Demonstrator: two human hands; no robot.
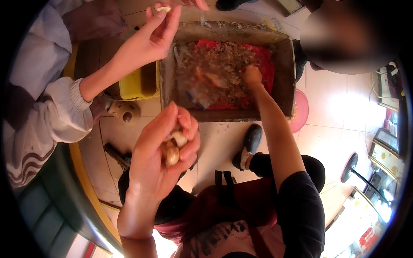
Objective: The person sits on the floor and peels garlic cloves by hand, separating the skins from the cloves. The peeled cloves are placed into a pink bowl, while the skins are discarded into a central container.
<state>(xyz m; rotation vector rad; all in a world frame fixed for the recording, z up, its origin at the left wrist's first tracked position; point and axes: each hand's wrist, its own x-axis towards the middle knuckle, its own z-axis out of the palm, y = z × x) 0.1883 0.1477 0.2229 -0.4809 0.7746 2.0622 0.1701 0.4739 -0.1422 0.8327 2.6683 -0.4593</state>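
My left hand [148, 150] is raised in front of the box, its fingers curled round several garlic cloves [172, 155], some pale and some brownish. Inside the worn rectangular box [223, 115], my right hand [251, 76] reaches down to the loose dry garlic skins [223, 60]. Its fingers look curled, but the tips are hidden among the skins, so what they grip cannot be made out. Red sheeting [267, 64] shows under the heap. Toward the left of the heap the contents look smeared.
At the left, a co-worker's hand [161, 36] pinches a pale clove [163, 8] above the box's corner. A yellow bin [137, 88] stands left of the box, a pink basin [301, 111] right. Another person sits at the far right. A green seat [56, 189] curves along the left.
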